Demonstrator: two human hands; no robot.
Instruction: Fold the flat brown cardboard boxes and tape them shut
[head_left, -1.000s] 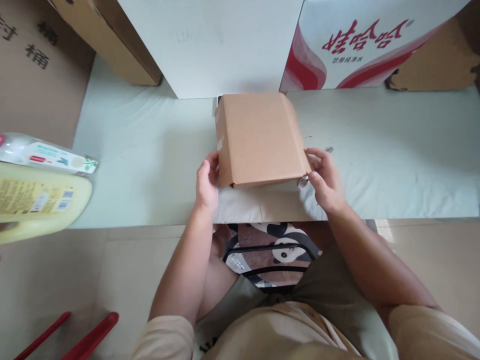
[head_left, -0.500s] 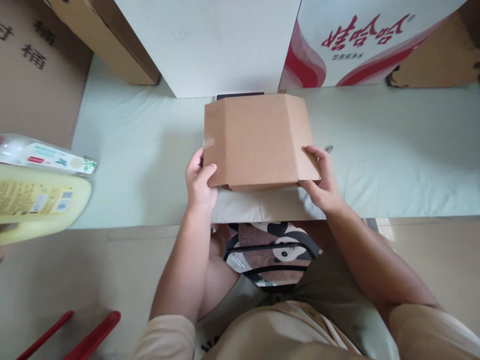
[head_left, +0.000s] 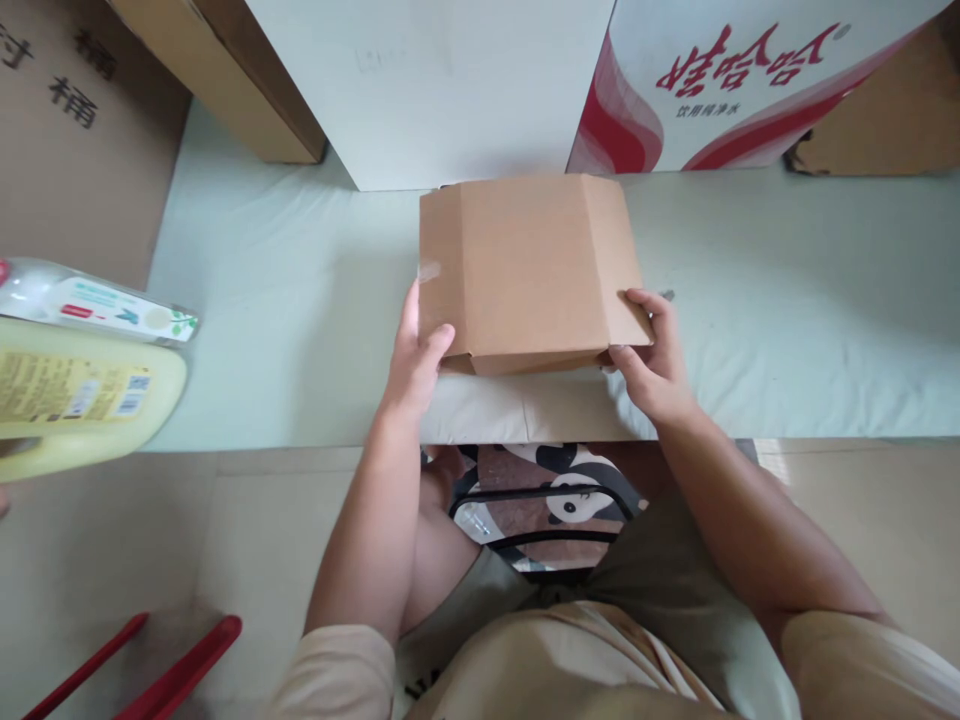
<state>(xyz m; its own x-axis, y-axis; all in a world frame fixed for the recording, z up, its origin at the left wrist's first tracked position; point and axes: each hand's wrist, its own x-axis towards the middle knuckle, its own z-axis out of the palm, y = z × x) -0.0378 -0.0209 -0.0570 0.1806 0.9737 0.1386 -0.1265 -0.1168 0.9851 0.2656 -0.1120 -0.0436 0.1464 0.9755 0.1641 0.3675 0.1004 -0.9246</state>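
A brown cardboard box (head_left: pixel 529 265), folded rather flat with creased side panels, is held between both hands over the cloth-covered table. My left hand (head_left: pixel 415 360) grips its near left corner, thumb on top and fingers along the side and beneath. At the near right corner, my right hand (head_left: pixel 655 360) pinches the side flap between thumb and fingers. A bit of clear tape shows on the left panel. The box hides whatever lies under it. Just past my right fingers, a small grey object (head_left: pixel 667 295) is partly covered.
A white carton (head_left: pixel 450 90) and a red-and-white water carton (head_left: pixel 735 90) stand at the back. On the left are a yellow jug (head_left: pixel 82 390), a clear bottle (head_left: pixel 97 300) and a large brown carton (head_left: pixel 82 160). The pale green tablecloth (head_left: pixel 810 300) ends at the near edge.
The near edge of the box has risen slightly, and a gap shows at its front left. My left hand has turned more upright on the corner. The view has shifted a little.
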